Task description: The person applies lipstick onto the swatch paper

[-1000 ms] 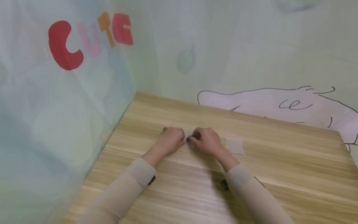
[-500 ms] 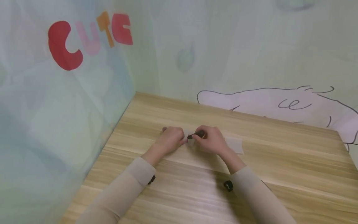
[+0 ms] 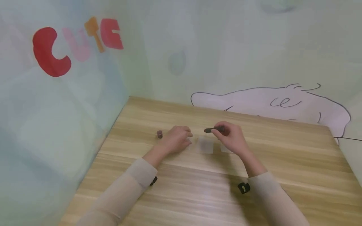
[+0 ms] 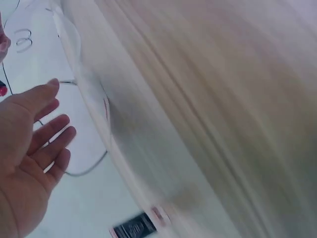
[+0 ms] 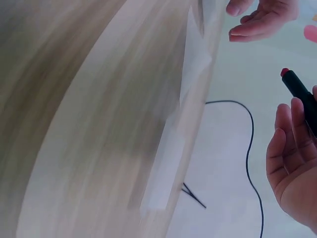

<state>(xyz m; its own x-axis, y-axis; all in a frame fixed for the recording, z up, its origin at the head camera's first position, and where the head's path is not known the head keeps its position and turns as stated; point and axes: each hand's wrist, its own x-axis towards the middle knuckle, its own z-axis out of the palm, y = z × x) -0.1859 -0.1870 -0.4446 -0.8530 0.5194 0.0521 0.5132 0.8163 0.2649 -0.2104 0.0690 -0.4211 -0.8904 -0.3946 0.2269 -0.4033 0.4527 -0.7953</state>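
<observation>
My right hand (image 3: 230, 138) pinches a black marker-like stick (image 3: 214, 129) in the air above the table; whether it is a marker or a lipstick I cannot tell. Its short red tip (image 5: 285, 72) points left, clear of any paper. Below it lies a small white square sheet (image 3: 205, 145). Another sheet (image 3: 227, 148) shows partly behind the right wrist. My left hand (image 3: 176, 139) is low over the table, fingers loosely bent and thumb apart, grasping nothing visible. Between its fingers and thumb shows a bit of a sheet with a lifted edge (image 4: 106, 111) and a red line.
A small dark purple cylinder (image 3: 159, 134) stands just left of the left hand. The wooden table (image 3: 181, 194) meets a printed cloth wall at its left and back edges. Black wrist devices (image 3: 244, 187) hang under the sleeves.
My right hand has lifted the stick away from the left hand, up and to the right. The left fingers have loosened, uncovering the purple cylinder and middle sheet. The head view has shifted slightly.
</observation>
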